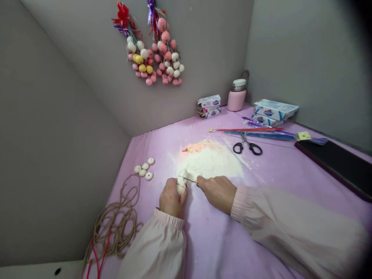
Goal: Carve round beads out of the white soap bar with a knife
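The left hand (pixel 171 198) grips a white lump (pixel 181 182), which sticks up between its thumb and fingers. The right hand (pixel 218 193), just beside it, is closed around the handle of a thin tool (pixel 190 180), whose tip meets the upper part of the lump. Beyond both hands spreads a heap of white shavings (pixel 215 164), with pink and yellow bits along its far edge. To the left of the left hand lie six white beads (pixel 145 166), and nearer the body on that side a tangle of brown cord (pixel 116 221). Scissors (pixel 247 145) with black handles lie beyond the right hand, farther to the right.
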{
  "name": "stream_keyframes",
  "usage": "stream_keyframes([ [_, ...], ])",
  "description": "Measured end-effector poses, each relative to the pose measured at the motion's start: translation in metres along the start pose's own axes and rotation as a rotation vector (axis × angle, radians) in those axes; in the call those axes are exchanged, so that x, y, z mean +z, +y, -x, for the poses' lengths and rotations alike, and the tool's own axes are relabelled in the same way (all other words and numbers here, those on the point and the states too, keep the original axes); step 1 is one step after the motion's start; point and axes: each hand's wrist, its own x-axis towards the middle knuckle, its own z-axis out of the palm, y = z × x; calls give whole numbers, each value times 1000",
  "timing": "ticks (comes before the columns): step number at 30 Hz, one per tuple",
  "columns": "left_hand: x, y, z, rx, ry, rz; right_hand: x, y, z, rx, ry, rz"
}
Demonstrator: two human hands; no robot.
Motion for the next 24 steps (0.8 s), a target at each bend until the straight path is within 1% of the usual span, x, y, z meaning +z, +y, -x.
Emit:
stream_keyframes([
  [5, -1, 0, 0, -29, 24, 9, 6, 3, 3, -34, 66, 43],
  [9, 1, 1, 1, -11, 33, -30, 9, 4, 5, -8, 124, 69],
  [12, 3, 4, 3, 34, 52, -138, 8, 3, 6, -7, 155, 56],
  [16, 6, 9, 5, 121, 83, -308, 8, 2, 4, 7, 154, 50],
  [19, 7, 10, 6, 131, 87, -383, 9, 3, 2, -1, 141, 52],
  [21, 6, 9, 5, 117, 72, -344, 9, 3, 0, -18, 129, 43],
  [24, 2, 7, 2, 39, 20, -152, 8, 3, -3, -55, 130, 20],
])
